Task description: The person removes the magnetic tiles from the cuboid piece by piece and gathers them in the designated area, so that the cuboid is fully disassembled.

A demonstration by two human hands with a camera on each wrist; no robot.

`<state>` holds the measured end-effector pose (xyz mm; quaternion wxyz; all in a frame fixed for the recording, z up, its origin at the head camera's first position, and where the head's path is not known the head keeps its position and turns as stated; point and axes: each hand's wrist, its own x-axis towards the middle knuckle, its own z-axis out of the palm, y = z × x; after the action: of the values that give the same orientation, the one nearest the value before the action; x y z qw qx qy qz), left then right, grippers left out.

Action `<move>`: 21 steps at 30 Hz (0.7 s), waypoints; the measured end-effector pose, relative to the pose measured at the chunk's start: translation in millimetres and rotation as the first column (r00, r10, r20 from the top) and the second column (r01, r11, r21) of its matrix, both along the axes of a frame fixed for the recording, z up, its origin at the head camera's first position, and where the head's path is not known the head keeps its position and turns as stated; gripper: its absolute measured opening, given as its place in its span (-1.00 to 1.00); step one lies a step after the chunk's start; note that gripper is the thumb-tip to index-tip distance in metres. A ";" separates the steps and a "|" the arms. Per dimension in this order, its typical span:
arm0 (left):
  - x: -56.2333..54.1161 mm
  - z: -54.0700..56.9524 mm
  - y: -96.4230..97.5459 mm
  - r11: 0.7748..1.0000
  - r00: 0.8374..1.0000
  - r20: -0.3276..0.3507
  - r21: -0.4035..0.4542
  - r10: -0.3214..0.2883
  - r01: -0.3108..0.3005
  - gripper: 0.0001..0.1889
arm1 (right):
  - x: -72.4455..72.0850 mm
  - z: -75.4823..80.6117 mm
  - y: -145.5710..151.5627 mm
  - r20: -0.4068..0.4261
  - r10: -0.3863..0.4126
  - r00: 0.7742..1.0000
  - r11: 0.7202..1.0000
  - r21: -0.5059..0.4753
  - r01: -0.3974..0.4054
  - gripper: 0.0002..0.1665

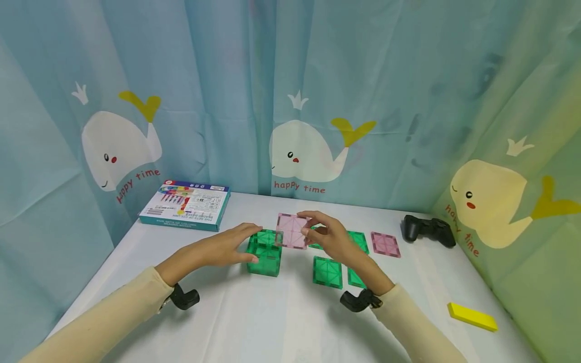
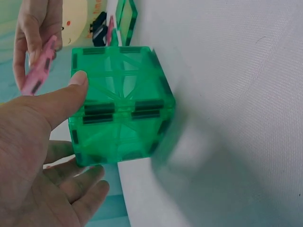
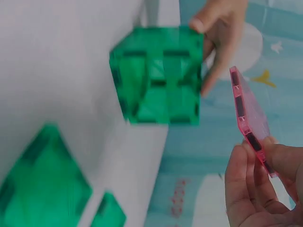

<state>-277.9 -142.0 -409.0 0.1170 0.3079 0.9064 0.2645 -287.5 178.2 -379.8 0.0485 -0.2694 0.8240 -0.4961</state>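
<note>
A cube of translucent green magnetic tiles [image 1: 264, 265] stands on the table. My left hand [image 1: 222, 249] holds it from the left, the thumb at its near edge and the other fingers round the far side. Up in the air, just right of the cube, a pink square magnetic tile [image 1: 290, 231] is pinched between thumb and fingers of my right hand [image 1: 333, 239]. In the right wrist view the pink tile [image 3: 250, 118] is tilted and apart from the cube [image 3: 161, 80]. Green square tiles [image 1: 328, 272] lie flat near the right hand, some partly hidden by it.
Another pink tile [image 1: 386, 244] lies at the back right, beside a black game controller [image 1: 427, 230]. A yellow block [image 1: 472, 316] is near the right edge. At the back left lies a flat printed box [image 1: 186, 204]. Blue curtains [image 1: 236, 101] with whales hang around the table.
</note>
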 end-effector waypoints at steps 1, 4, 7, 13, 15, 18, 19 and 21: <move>0.3 0.4 0.1 1.000 1.000 0.000 -0.003 0.000 0.000 -0.07 | 0.4 2.1 7.7 -0.007 -0.011 1.000 1.000 0.007 0.011 -0.49; 1.2 1.5 0.2 1.000 1.000 -0.001 -0.008 0.003 -0.003 -0.07 | 2.6 7.3 35.4 -0.024 -0.036 0.999 0.998 0.051 0.037 -0.48; 1.6 2.1 0.0 1.000 1.000 0.001 -0.010 0.010 -0.010 -0.07 | 6.3 9.9 66.5 -0.024 -0.054 0.998 0.993 0.107 0.056 -0.47; 1.6 2.2 -0.6 1.000 1.000 -0.007 -0.010 0.013 -0.013 -0.08 | 18.3 7.7 129.6 -0.006 -0.087 0.996 0.980 0.177 0.087 -0.47; 2.1 2.9 0.0 1.000 1.000 -0.012 -0.009 0.012 -0.012 -0.09 | 22.0 4.1 148.4 0.009 -0.105 0.994 0.979 0.175 0.102 -0.48; 2.4 2.9 0.7 1.000 1.000 -0.021 -0.004 0.011 -0.012 -0.11 | 25.8 -2.5 176.0 0.023 -0.128 0.992 0.976 0.178 0.122 -0.48; 2.5 2.8 0.8 1.000 1.000 -0.022 0.000 0.012 -0.012 -0.11 | 27.2 -4.7 184.6 0.026 -0.139 0.990 0.974 0.182 0.132 -0.48; 2.5 2.3 0.9 1.000 1.000 -0.023 0.007 0.014 -0.014 -0.10 | 29.4 -9.0 201.3 0.029 -0.155 0.987 0.970 0.192 0.147 -0.47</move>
<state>-275.4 -141.1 -406.6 0.1038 0.3050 0.9088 0.2650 -258.1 379.4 -388.8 0.0540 -0.1892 0.8844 -0.4233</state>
